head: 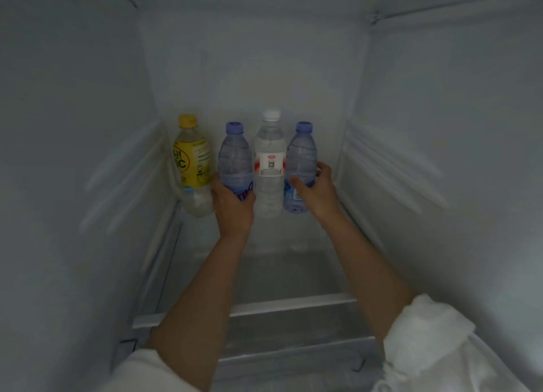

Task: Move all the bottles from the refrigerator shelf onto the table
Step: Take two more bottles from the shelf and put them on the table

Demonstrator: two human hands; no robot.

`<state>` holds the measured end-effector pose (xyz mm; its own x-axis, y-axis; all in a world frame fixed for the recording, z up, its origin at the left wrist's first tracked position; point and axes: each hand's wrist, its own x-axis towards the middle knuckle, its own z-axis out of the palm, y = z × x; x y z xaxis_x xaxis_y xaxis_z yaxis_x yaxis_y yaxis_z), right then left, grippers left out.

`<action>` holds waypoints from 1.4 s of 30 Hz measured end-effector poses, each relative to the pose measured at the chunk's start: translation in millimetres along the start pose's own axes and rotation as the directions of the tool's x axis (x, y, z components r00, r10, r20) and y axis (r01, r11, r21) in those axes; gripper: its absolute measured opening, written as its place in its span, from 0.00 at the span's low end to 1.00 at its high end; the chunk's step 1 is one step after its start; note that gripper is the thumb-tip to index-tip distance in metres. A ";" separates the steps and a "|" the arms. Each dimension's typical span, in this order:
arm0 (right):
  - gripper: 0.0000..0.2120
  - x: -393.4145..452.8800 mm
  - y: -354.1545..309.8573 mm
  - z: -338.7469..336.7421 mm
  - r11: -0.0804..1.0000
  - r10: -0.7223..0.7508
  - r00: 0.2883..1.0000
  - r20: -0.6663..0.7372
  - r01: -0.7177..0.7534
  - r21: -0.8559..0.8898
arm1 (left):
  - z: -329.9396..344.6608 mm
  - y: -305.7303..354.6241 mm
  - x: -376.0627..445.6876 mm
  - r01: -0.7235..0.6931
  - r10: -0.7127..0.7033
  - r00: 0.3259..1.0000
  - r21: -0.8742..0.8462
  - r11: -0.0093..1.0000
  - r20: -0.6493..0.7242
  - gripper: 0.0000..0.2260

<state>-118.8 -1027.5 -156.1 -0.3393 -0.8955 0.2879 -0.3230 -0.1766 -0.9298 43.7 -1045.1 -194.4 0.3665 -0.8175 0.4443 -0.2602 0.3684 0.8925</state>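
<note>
Head view, looking down into the fridge w/ both my arms reaching to the back of the glass shelf (282,274). Four bottles stand upright in a row against the rear wall: yellow-cap bottle (192,165) far left, left blue-cap bottle (235,159), white-cap bottle (269,162), right blue-cap bottle (301,165). My left hand (233,206) is wrapped round the lower part of the left blue-cap bottle, fingers curled on it. My right hand (313,190) is curled round the right blue-cap bottle, thumb on its front and fingers round the far side. So both hands are clamped on a bottle each; can't tell if either base has left the shelf yet. No table in frame, so I judge the task barely begun, all four bottles not yet out. Risks as I see them: the bottles sit just beside each other, nearly touching, so pulling the two blue ones out could brush the white-cap one between them and tip it. The left knuckles are close to the yellow-cap bottle too, same prob. Cold plastic may be wet, so a loose grip could slip. Shelf's front lip could catch a base if I drag rather than lift.
</note>
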 end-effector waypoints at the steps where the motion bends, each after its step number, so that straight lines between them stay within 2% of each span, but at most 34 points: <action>1: 0.30 0.6 2.2 0.7 1.000 -0.012 1.000 0.001 0.012 0.011 | 0.2 -0.4 0.5 -0.003 0.003 1.000 0.000 1.000 -0.011 0.27; 9: 0.27 -0.5 4.3 3.0 0.997 -0.055 0.998 -0.020 0.056 0.044 | -5.5 -1.4 -6.0 -0.059 0.078 0.989 0.152 0.987 -0.127 0.29; 12: 0.25 1.9 4.1 2.5 0.997 -0.080 0.995 -0.052 0.081 0.014 | -7.7 8.4 -12.5 -0.024 0.068 0.983 0.251 0.968 -0.168 0.34; 15: 0.23 4.0 5.5 2.0 0.997 -0.078 0.995 -0.054 0.077 -0.020 | -10.6 15.4 -16.4 0.016 0.041 0.982 0.299 0.954 -0.184 0.34; 18: 0.26 1.5 4.9 1.0 0.998 -0.051 0.997 -0.066 0.052 0.018 | -13.5 18.0 -16.2 0.053 -0.002 0.984 0.279 0.959 -0.180 0.34; 25: 0.22 -25.3 1.1 -7.2 0.994 -0.084 0.980 -0.180 0.094 0.048 | -27.3 26.2 -26.8 0.009 0.022 0.987 0.190 0.982 -0.161 0.32; 29: 0.25 -44.3 -18.2 -18.4 0.989 -0.122 0.969 -0.217 0.136 0.050 | -40.3 37.7 -43.0 0.011 0.017 0.989 0.180 0.984 -0.148 0.33; 33: 0.28 -71.5 -40.3 -29.7 0.991 -0.091 0.973 -0.213 0.111 0.080 | -55.5 46.3 -54.7 0.038 -0.018 0.990 0.143 0.989 -0.143 0.33; 37: 0.28 -106.0 -57.2 -36.9 0.991 -0.069 0.969 -0.237 0.093 0.092 | -78.8 54.7 -61.8 -0.012 0.018 0.992 0.041 0.999 -0.128 0.34; 42: 0.24 -163.2 -73.3 -35.8 0.987 -0.062 0.967 -0.249 0.096 0.130 | -110.7 76.6 -85.1 -0.065 0.064 0.997 -0.016 0.998 -0.046 0.30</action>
<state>-71.5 -853.8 -126.7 -0.5278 -0.7532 0.3925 -0.2364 -0.3136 -0.9196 91.5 -898.3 -155.3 0.3899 -0.7710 0.5035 -0.2693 0.4274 0.8630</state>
